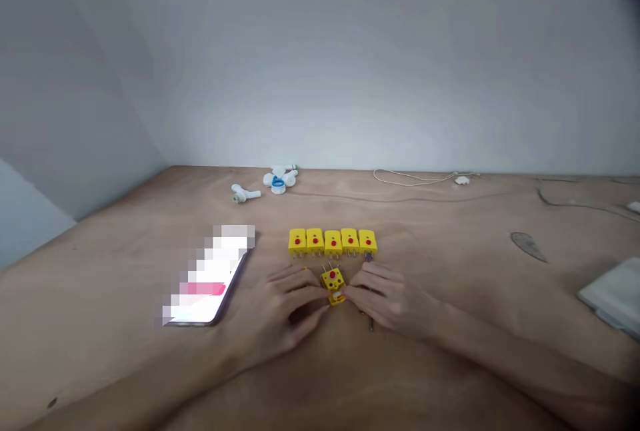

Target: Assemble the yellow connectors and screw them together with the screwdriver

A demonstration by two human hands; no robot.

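Between my two hands is a yellow plug [331, 278] with a red dot and metal pins pointing away from me. Its near end looks opened, showing a small whitish part inside. My left hand [293, 301] pinches it from the left, thumb and forefinger at the near end. From the right, the fingertips of my right hand [385, 294] press on the same end. Beneath my right hand a thin metal tip [371, 326] sticks out; the rest of that thing is hidden. Just beyond, several similar yellow plugs [333, 242] stand in a row, pins toward me.
Left of my hands lies a phone [220, 278] with a lit screen. White plastic fittings [245, 194] and a white piece with a blue ring [279, 184] sit near the wall. A thin cord [415, 182] runs along the back; a white object [615, 294] lies at right.
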